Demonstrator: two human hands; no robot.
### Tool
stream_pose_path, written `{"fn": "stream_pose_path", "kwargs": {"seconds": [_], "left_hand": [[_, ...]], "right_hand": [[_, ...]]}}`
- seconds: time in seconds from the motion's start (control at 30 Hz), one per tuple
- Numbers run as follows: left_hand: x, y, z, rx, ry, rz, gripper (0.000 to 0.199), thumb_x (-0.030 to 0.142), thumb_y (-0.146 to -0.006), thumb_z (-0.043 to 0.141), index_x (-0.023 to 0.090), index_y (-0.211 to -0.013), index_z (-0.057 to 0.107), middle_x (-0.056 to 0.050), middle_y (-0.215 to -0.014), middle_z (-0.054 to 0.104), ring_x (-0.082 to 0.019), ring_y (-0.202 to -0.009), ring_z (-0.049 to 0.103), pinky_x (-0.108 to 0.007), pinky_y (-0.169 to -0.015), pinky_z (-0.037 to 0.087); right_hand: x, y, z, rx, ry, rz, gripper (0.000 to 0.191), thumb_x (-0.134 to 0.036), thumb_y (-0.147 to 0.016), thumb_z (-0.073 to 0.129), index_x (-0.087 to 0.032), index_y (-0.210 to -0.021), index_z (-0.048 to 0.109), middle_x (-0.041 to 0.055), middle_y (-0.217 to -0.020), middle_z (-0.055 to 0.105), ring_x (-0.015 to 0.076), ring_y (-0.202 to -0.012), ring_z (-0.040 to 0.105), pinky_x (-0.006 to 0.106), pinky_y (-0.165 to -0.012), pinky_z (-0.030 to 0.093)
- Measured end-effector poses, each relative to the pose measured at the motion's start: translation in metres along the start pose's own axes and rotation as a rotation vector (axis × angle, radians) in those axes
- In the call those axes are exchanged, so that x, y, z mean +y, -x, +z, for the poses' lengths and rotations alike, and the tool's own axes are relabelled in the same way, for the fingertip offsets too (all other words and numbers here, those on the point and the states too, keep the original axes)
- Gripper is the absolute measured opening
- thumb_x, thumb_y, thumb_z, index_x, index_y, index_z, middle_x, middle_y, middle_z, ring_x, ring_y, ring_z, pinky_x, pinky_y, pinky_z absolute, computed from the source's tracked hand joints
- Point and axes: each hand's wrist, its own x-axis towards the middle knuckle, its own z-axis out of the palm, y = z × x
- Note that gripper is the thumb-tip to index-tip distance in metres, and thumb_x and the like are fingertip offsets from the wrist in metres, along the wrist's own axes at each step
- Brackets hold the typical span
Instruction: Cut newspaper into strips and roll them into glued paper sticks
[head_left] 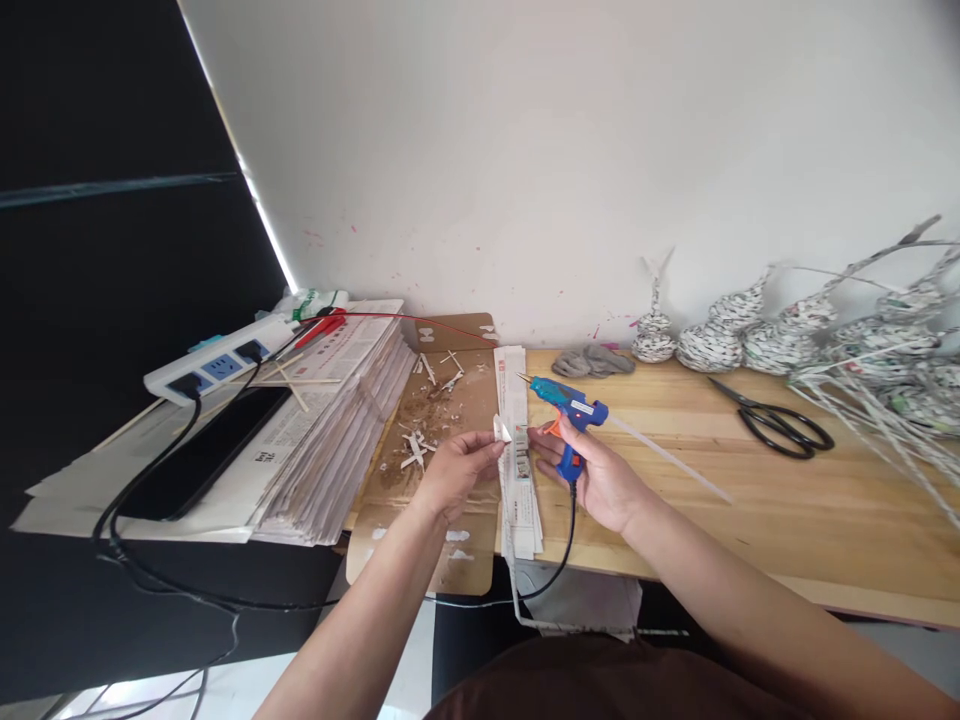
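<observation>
My right hand [604, 480] is wrapped round the handle of a blue glue gun [574, 405], its metal nozzle pointing left. A translucent glue stick [667, 458] sticks out of the gun's back. My left hand [465, 465] pinches the upper end of a long, thin rolled-paper strip [508, 535], which hangs down past the table edge and bends to the right. Beneath the hands lies a stack of cut newspaper strips [514, 390]. A brown cardboard sheet [465, 400] with white scraps and dried glue is left of them.
A tall newspaper stack [322, 440] carries a black phone [210, 450] and a power strip [221, 365]. Black scissors [780, 420], a grey cloth [592, 360] and several woven paper gourd shapes [709, 345] are on the wooden table [675, 510]. The gun's black cord [566, 550] runs leftward below the table edge.
</observation>
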Motion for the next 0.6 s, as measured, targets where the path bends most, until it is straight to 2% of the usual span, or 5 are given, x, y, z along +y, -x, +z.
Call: {"fn": "stream_pose_path", "kwargs": {"seconds": [0.17, 0.3, 0.37, 0.5, 0.6], "left_hand": [[0.009, 0.002, 0.0, -0.022, 0.139, -0.022, 0.028, 0.026, -0.059, 0.085, 0.012, -0.08, 0.071, -0.01, -0.094, 0.072, -0.021, -0.085, 0.067, -0.033, -0.075, 0.056], [0.03, 0.008, 0.01, -0.131, 0.25, -0.035, 0.016, 0.018, -0.069, 0.078, 0.01, -0.08, 0.07, -0.014, -0.116, 0.066, -0.027, -0.105, 0.063, -0.035, -0.083, 0.057], [0.043, 0.003, 0.015, -0.181, 0.253, 0.006, 0.012, 0.018, -0.075, 0.073, 0.009, -0.083, 0.069, -0.015, -0.118, 0.064, -0.027, -0.108, 0.062, -0.036, -0.086, 0.056], [0.061, -0.041, 0.018, -0.114, 0.246, 0.11, 0.006, 0.012, -0.08, 0.066, 0.01, -0.086, 0.068, -0.011, -0.105, 0.068, -0.019, -0.097, 0.065, -0.034, -0.092, 0.052], [0.063, -0.088, 0.014, 0.018, 0.204, 0.014, 0.005, 0.009, -0.08, 0.066, 0.013, -0.084, 0.067, -0.005, -0.087, 0.07, -0.012, -0.078, 0.065, -0.03, -0.086, 0.052]], "right_hand": [[0.003, 0.016, -0.004, 0.023, -0.033, 0.018, 0.025, -0.043, -0.077, 0.072, -0.026, -0.094, 0.065, 0.0018, -0.108, 0.07, 0.0219, -0.114, 0.059, 0.035, -0.091, 0.049], [-0.004, 0.025, -0.003, 0.063, -0.034, 0.024, 0.023, -0.042, -0.077, 0.072, -0.025, -0.09, 0.065, 0.0035, -0.105, 0.07, 0.0231, -0.113, 0.059, 0.034, -0.088, 0.051], [-0.013, 0.028, -0.001, 0.059, -0.029, 0.011, 0.022, -0.042, -0.078, 0.071, -0.024, -0.089, 0.065, 0.0048, -0.103, 0.07, 0.0241, -0.112, 0.059, 0.036, -0.088, 0.051], [-0.027, 0.022, 0.002, 0.045, -0.034, -0.049, 0.024, -0.045, -0.079, 0.07, -0.022, -0.085, 0.065, 0.0058, -0.1, 0.07, 0.0236, -0.108, 0.06, 0.036, -0.088, 0.051], [-0.029, 0.005, 0.001, 0.058, -0.046, -0.087, 0.021, -0.04, -0.077, 0.073, -0.022, -0.083, 0.064, 0.0035, -0.091, 0.071, 0.0201, -0.094, 0.064, 0.033, -0.082, 0.053]]}}
